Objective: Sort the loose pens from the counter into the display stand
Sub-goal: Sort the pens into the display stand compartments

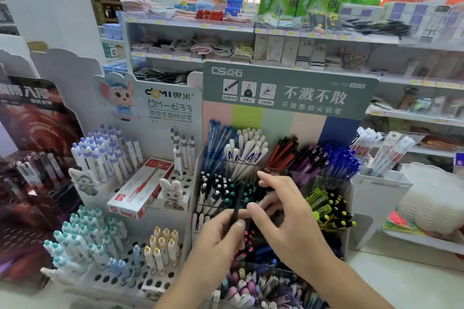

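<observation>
**Dark pen held upright in front of the clear display stand**

Through the head camera we are looking down at the clear display stand, and we are placing everything against it. Its compartments are standing packed with pens: blue ones and white-capped ones at the back, red and purple to the right of those, yellow-green ones in the right front cell. Little open room is showing between the pens; the freest gap is lying in the middle cells, just behind our hands. Left of the stand, the white pegboard rack is offering many bare holes, with a red-and-white pen box lying tilted across it. Right of the stand, the pale counter is running bare toward the shelf edge.

Our left hand is reaching up in front of the stand, thumb and fingers pinching a dark pen that is standing nearly upright. Our right hand is hovering beside it, fingers spread and loose, thumb tip close to the pen, gripping nothing.
</observation>
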